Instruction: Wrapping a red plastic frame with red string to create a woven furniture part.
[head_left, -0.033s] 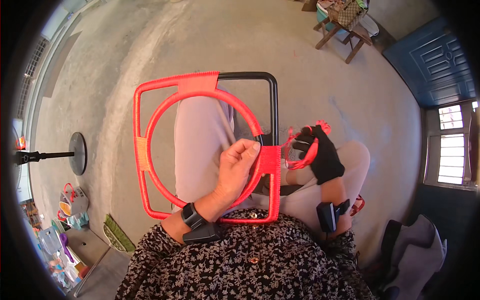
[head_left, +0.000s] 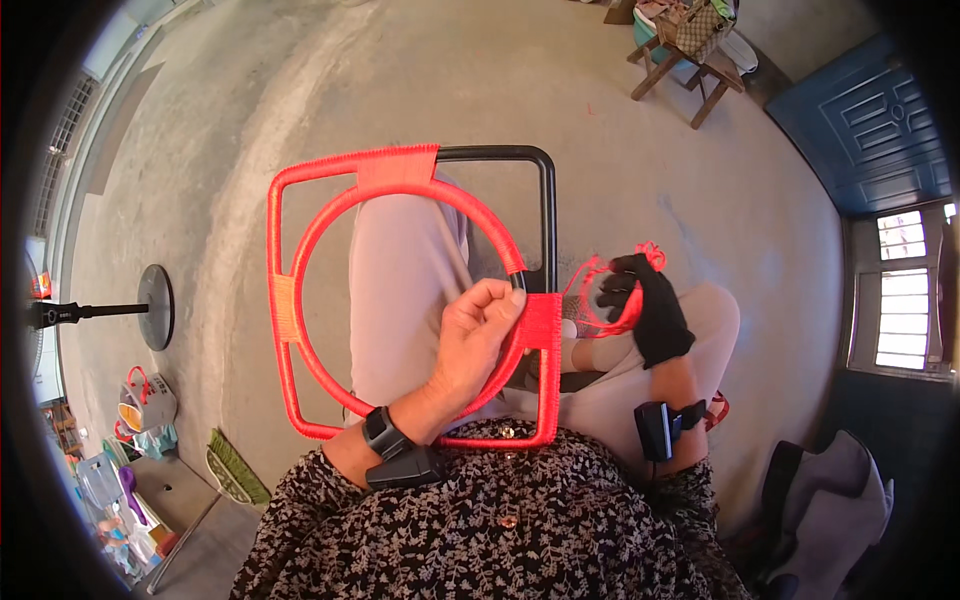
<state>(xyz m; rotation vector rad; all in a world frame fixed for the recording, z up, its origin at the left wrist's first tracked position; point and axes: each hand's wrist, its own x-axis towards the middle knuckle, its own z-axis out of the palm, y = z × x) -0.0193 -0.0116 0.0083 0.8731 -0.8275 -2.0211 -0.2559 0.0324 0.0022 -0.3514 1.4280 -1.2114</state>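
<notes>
The bare left hand (head_left: 475, 335) pinches the red-wrapped frame (head_left: 398, 168), most of which spreads to that hand's left and beyond it — bare black tubing (head_left: 549, 205) lies ahead and right. Farther right, the black-gloved right hand (head_left: 655, 312) curls around looped red cord (head_left: 633, 306), though its exact grip is hard to make out.

Grey concrete floor (head_left: 590, 160); on it: wooden stool (head_left: 718, 70), round black stand base (head_left: 157, 306), green broom head (head_left: 238, 468).
</notes>
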